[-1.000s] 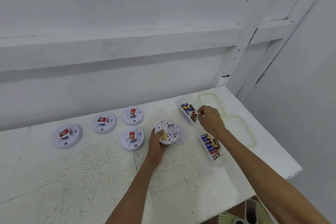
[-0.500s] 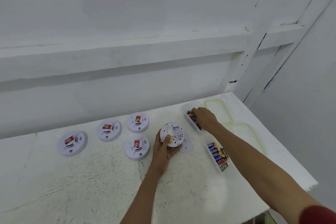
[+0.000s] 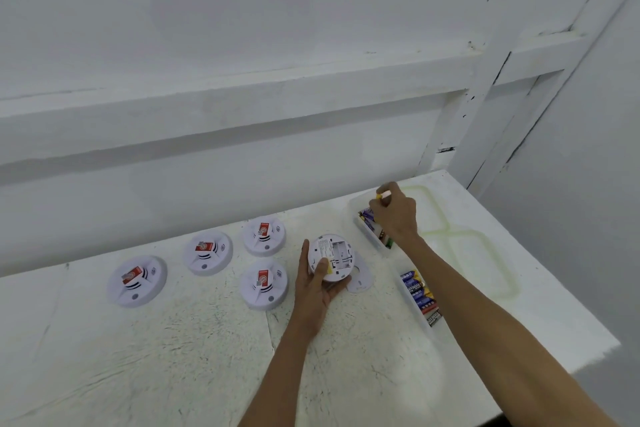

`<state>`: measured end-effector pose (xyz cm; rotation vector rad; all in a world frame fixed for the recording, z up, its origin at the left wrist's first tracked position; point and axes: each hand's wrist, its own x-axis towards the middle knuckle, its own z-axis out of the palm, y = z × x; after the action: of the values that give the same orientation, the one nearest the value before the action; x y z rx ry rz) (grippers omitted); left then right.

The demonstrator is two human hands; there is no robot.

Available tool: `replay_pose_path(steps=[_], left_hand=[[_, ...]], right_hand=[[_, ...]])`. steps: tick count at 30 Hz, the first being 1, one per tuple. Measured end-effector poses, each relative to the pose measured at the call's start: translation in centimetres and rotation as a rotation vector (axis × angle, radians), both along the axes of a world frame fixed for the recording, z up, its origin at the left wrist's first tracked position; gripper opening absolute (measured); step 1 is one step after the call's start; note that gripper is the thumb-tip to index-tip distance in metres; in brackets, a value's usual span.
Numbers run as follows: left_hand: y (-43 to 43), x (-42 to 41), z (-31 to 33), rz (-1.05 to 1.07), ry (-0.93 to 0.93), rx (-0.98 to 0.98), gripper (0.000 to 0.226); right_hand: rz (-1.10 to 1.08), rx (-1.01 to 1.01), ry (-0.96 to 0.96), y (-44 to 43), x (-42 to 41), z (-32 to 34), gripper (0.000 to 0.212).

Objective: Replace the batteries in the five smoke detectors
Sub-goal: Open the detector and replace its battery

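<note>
One smoke detector, back up with its bay open, is resting in my left hand near mid-table, thumb curling over it. I'm judging this mid-swap: my right hand, reaching far right, is pinching a battery over the far tray. Next, a fresh cell needs seating in the bay.

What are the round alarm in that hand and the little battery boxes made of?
The smoke detector in the left hand looks like moulded white plastic, smooth and matte, with crisp formed recesses. The far battery box and near battery box seem thin clear plastic: batteries show through their walls.
</note>
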<state>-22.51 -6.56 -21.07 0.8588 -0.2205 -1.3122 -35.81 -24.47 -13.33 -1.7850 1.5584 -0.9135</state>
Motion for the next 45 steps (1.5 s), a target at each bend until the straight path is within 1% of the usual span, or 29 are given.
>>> replay_pose_path(steps=[2,3,5,8,11,13,16,19,26,32,38,42,45], left_hand=[[0.0,-0.1,0.2,-0.003,-0.013,0.005,0.059],[0.1,-0.1,0.3,-0.007,-0.021,0.004,0.059],[0.2,-0.1,0.5,-0.011,-0.031,-0.001,0.06],[0.2,-0.1,0.7,-0.02,-0.047,-0.007,0.062],[0.2,-0.1,1.0,-0.031,-0.08,-0.009,0.059],[0.3,-0.1,1.1,-0.043,-0.103,-0.02,0.058],[0.3,-0.1,1.3,-0.042,-0.102,-0.028,0.057],[0.3,0.0,1.2,-0.003,-0.064,-0.018,0.057],[0.1,0.0,0.7,0.039,-0.058,-0.001,0.041],[0.1,0.2,0.4,0.051,-0.065,-0.007,0.048],[0.1,0.1,-0.1,0.042,-0.08,-0.025,0.048],[0.0,0.1,-0.2,0.027,-0.093,-0.018,0.048],[-0.1,0.2,-0.3,0.022,-0.097,-0.019,0.048]], right_hand=[[-0.035,-0.064,-0.14,1.5,0.8,1.7,0.014],[-0.027,-0.088,-0.179,2.5,1.2,2.4,0.014],[0.039,-0.115,-0.173,4.4,2.3,3.0,0.014],[0.185,-0.098,-0.079,7.2,3.4,2.2,0.015],[0.291,-0.152,0.088,9.7,4.1,0.3,0.017],[0.312,-0.225,0.197,10.7,4.3,-0.9,0.021],[0.301,-0.29,0.271,10.9,4.2,-1.8,0.026],[0.276,-0.316,0.321,10.8,3.7,-1.9,0.027],[0.277,-0.271,0.3,11.6,3.4,-2.7,0.019],[0.38,-0.26,0.28,11.4,2.7,-3.2,0.018],[0.439,-0.265,0.262,11.9,1.1,-3.7,0.027],[0.422,-0.242,0.263,12.5,0.8,-4.3,0.037],[0.432,-0.191,0.205,12.6,0.7,-4.1,0.039]])
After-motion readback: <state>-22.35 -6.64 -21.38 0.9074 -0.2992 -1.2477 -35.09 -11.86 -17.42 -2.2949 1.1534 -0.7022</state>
